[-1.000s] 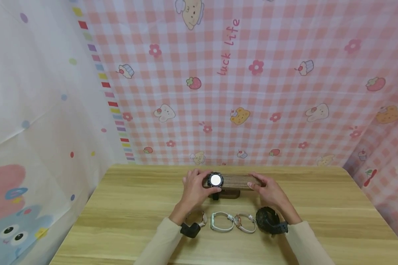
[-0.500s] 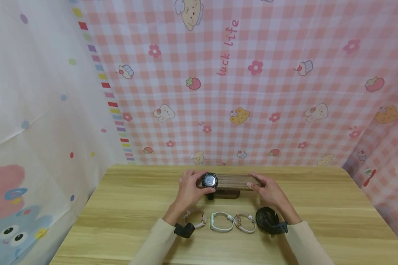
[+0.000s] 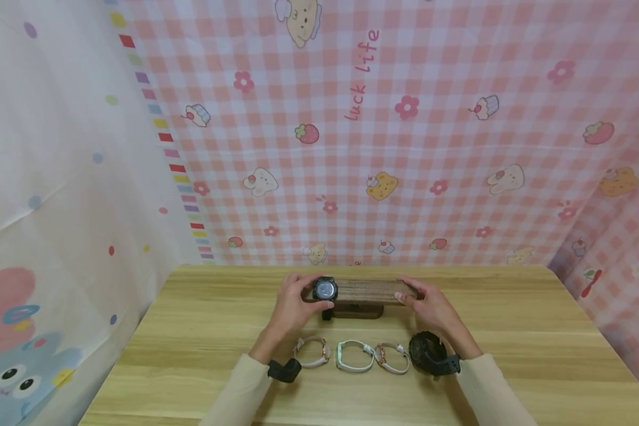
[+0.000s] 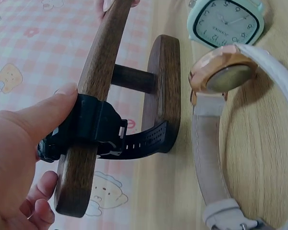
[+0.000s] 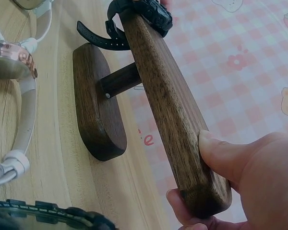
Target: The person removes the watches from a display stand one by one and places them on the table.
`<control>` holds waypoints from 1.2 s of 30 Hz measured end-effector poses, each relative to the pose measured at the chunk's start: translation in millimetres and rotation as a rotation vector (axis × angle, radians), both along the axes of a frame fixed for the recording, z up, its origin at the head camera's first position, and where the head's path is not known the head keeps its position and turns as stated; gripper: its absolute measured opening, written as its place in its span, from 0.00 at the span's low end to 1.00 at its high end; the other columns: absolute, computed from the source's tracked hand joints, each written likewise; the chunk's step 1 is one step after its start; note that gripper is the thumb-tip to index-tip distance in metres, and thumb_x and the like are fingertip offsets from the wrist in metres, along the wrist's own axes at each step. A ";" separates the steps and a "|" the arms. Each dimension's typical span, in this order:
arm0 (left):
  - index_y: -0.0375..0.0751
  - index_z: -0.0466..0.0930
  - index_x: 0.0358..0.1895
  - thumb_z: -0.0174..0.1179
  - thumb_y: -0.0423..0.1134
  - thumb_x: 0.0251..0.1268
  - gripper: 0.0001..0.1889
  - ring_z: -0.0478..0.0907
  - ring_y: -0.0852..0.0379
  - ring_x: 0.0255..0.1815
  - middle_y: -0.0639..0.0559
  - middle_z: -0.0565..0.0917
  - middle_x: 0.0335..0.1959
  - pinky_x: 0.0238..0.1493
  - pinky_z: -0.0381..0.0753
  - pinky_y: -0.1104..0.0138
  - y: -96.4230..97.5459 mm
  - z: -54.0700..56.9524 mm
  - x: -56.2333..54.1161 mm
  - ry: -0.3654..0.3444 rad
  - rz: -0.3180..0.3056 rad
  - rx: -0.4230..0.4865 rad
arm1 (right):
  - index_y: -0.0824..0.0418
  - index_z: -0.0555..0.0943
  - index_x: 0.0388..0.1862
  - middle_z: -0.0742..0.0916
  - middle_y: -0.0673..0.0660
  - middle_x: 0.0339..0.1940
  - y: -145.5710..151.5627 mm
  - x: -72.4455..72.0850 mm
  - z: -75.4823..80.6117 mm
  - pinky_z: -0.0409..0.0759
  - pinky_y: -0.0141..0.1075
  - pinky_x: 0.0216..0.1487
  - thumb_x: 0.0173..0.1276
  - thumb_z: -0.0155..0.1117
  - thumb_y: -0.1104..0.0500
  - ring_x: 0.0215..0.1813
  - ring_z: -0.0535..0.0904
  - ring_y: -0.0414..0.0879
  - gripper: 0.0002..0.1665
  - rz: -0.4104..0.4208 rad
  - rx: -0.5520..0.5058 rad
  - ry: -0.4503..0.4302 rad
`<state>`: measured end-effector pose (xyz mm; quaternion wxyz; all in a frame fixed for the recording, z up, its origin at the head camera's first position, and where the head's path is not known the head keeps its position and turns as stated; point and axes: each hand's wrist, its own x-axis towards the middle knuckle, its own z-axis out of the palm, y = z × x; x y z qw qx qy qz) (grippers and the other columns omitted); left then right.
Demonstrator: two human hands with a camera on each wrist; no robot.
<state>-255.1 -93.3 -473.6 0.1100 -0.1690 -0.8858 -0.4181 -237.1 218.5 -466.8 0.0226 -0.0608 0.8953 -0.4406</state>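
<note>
A dark wooden T-shaped watch stand (image 3: 370,291) stands towards the table's back, its bar raised on a short post over an oval base (image 5: 98,105). Around the bar near its left end sits a black digital watch (image 3: 326,288), its strap end (image 4: 149,141) hanging loose below. My left hand (image 3: 293,305) pinches this watch, thumb in front and fingers behind the bar. At the bar's other end, my right hand (image 3: 431,305) grips the wood between thumb and fingers.
In front of the stand several watches lie in a row: a white-strapped rose-gold watch (image 3: 313,352), a mint-green watch (image 3: 354,356), another rose-gold one (image 3: 393,358) and a bulky black watch (image 3: 425,352). Behind the table (image 3: 218,331) hangs a pink checked cloth (image 3: 351,148).
My left hand has slid the black digital watch leftward along the bar towards its left end. My right hand has kept its grip at the right end.
</note>
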 end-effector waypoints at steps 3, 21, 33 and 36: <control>0.49 0.82 0.59 0.80 0.44 0.45 0.32 0.66 0.54 0.41 0.50 0.74 0.39 0.43 0.67 0.62 -3.7 -1.7 -1.3 -0.009 0.004 0.019 | 0.56 0.73 0.70 0.79 0.68 0.64 0.5 -0.1 -0.2 0.73 0.40 0.42 0.74 0.61 0.51 0.45 0.77 0.50 0.29 0.004 0.004 0.008; 0.42 0.79 0.61 0.79 0.43 0.47 0.34 0.69 0.50 0.40 0.49 0.75 0.40 0.39 0.67 0.63 -32.2 -4.2 -1.9 -0.077 0.005 0.118 | 0.58 0.72 0.71 0.81 0.67 0.59 -0.4 -1.1 -0.1 0.72 0.38 0.37 0.74 0.61 0.53 0.39 0.76 0.49 0.29 0.004 -0.031 -0.006; 0.47 0.79 0.62 0.78 0.44 0.48 0.33 0.66 0.58 0.26 0.44 0.81 0.42 0.24 0.65 0.69 -39.7 -2.9 -2.2 -0.151 0.050 0.134 | 0.60 0.72 0.71 0.81 0.58 0.38 -0.7 -0.1 -0.9 0.69 0.36 0.28 0.74 0.61 0.53 0.28 0.68 0.45 0.29 -0.003 -0.067 -0.009; 0.46 0.79 0.61 0.78 0.44 0.48 0.33 0.67 0.58 0.27 0.43 0.81 0.42 0.25 0.65 0.70 -42.3 -3.8 -2.3 -0.146 0.053 0.134 | 0.60 0.72 0.71 0.79 0.56 0.33 -0.6 0.6 -0.4 0.69 0.36 0.28 0.74 0.61 0.53 0.28 0.68 0.45 0.30 -0.004 -0.062 -0.006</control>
